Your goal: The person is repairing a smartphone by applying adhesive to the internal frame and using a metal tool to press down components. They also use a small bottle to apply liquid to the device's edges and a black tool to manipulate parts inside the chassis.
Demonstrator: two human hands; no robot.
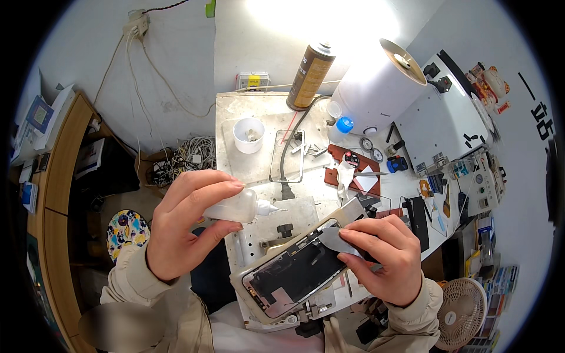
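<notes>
My left hand [179, 229] is closed round a translucent squeeze bottle [238, 207] with a white cap and a thin needle tip pointing right. The bottle is tipped on its side above the bench. In my right hand [388, 256], thumb and fingers pinch a thin grey rounded pry blade [335, 241]. The blade lies at the upper right end of a phone screen assembly [294, 272], its dark back facing up; whether its edge is under the screen I cannot tell. A pale tray-like holder [244, 281] carries the screen at a slant, over a metal clamp fixture [323, 307].
Behind my hands stand a white cup [248, 144] with scraps, a thin phone frame [272, 156], a spray can [305, 76] and a blue-capped bottle [340, 129]. Tweezers [371, 173] lie on a brown mat [331, 176]. A large white cylinder [374, 82] stands beyond; a fan [462, 312] sits right.
</notes>
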